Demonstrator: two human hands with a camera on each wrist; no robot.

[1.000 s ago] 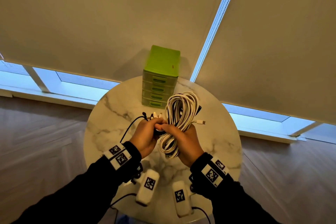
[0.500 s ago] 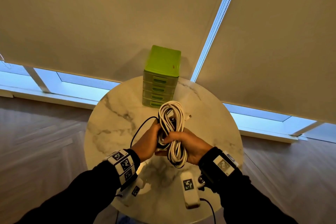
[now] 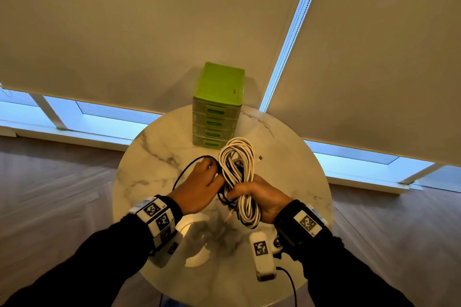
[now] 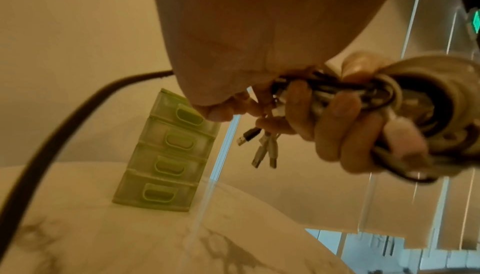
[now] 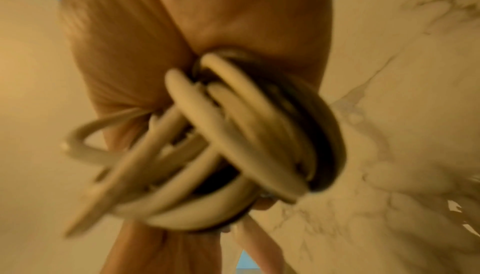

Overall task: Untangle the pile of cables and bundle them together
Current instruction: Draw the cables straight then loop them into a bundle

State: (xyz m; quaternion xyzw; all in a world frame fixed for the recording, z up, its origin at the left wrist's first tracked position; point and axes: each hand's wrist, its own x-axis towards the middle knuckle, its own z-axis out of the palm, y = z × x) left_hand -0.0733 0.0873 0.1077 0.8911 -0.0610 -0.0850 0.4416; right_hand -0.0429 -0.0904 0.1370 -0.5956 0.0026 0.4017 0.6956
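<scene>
A coil of white and black cables [image 3: 238,177] hangs upright above the round marble table [image 3: 154,167]. My right hand [image 3: 259,197] grips the coil around its middle, the loops bulging out below the fist [image 5: 233,151]. My left hand [image 3: 199,187] holds a thin black cable [image 3: 185,169] against the coil's left side; that cable arcs out to the left [image 4: 59,126]. In the left wrist view several USB plugs [image 4: 259,147] dangle beneath the right hand's curled fingers [image 4: 337,130].
A green drawer unit [image 3: 217,112] with several drawers stands at the table's far edge, just behind the coil. A small connector [image 3: 260,157] lies on the marble to its right. Roller blinds and low windows lie beyond; wooden floor surrounds the table.
The coil has turned and dropped slightly towards me. My left hand has shifted up along its left side, drawing the black cable into a wider arc.
</scene>
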